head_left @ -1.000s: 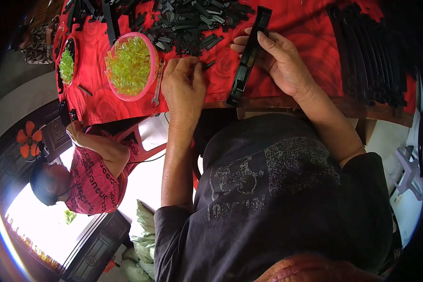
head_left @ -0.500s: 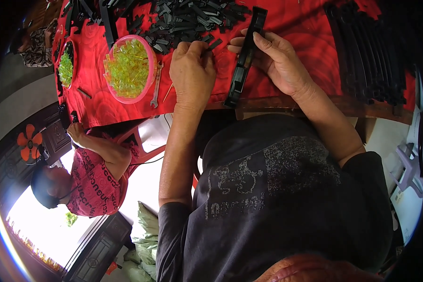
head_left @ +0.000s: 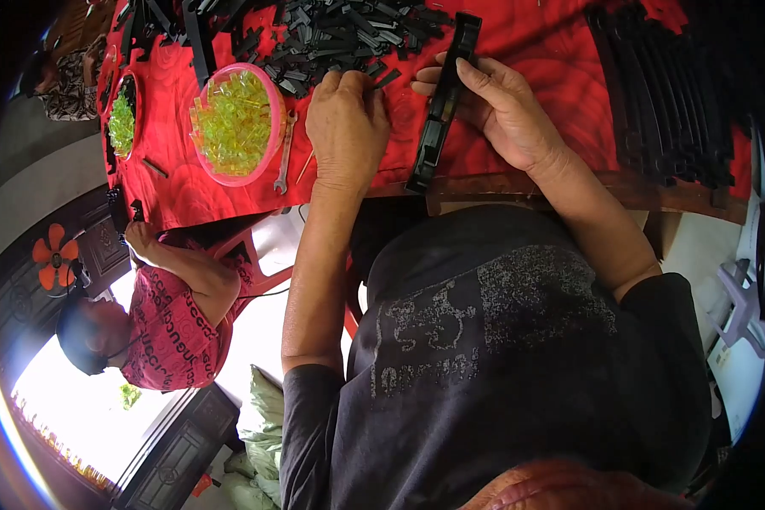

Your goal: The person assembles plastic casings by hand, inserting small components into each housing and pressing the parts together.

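A long black plastic housing (head_left: 438, 119) stands slanted over the near edge of the red table, its hollow side showing. My right hand (head_left: 508, 106) grips it, thumb on the near face and fingers behind. Left of it, my left hand (head_left: 347, 127) is closed with its back toward me, fingertips down by the cloth. Whatever those fingers hold, if anything, is hidden. Just beyond them lies a loose pile of small black plastic pieces (head_left: 340, 38).
A pink basket (head_left: 274, 140) of yellow-green clear pieces stands left, beside a wrench (head_left: 286, 153). Farther left is a second basket of green pieces (head_left: 121, 126). Long black strips (head_left: 667, 98) lie in a row at right. A co-worker (head_left: 174, 314) sits at the left edge.
My left hand has shifted very slightly, its fingers still curled. The black housing and my right hand stay almost in place. The co-worker's hand has moved a little.
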`<state>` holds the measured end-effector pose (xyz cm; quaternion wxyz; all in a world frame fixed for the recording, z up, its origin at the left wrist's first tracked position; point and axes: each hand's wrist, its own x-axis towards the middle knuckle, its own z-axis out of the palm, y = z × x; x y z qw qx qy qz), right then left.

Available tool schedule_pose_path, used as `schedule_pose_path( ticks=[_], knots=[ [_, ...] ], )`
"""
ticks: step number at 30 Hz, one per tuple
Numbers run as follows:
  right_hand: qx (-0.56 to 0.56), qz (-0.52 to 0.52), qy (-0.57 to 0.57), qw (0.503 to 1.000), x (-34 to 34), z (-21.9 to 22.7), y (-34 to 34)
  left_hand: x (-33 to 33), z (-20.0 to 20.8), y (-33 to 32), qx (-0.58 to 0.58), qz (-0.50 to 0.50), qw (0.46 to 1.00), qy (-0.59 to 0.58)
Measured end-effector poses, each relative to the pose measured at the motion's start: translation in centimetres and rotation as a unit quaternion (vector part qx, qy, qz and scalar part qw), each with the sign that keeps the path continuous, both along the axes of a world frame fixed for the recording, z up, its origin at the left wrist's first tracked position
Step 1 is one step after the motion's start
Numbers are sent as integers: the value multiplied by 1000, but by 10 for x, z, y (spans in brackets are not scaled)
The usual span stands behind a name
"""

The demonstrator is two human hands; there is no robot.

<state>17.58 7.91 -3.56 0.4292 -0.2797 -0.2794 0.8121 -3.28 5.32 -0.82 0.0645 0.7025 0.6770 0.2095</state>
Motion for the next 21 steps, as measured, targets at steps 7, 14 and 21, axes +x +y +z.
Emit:
schedule_pose_path(
  ticks=[7, 14, 21],
  knots=[
    [-1, 0, 3, 1000, -1, -1, 0, 2, 3, -3, -24, 7, 1000, -17],
    [3, 1, 3, 1000, -3, -2, 2, 2, 2, -5, -7, -10, 999, -46],
    [6, 11, -11, 1000, -2, -5, 2, 3, -1, -12, 6, -2, 994, -111]
  ],
)
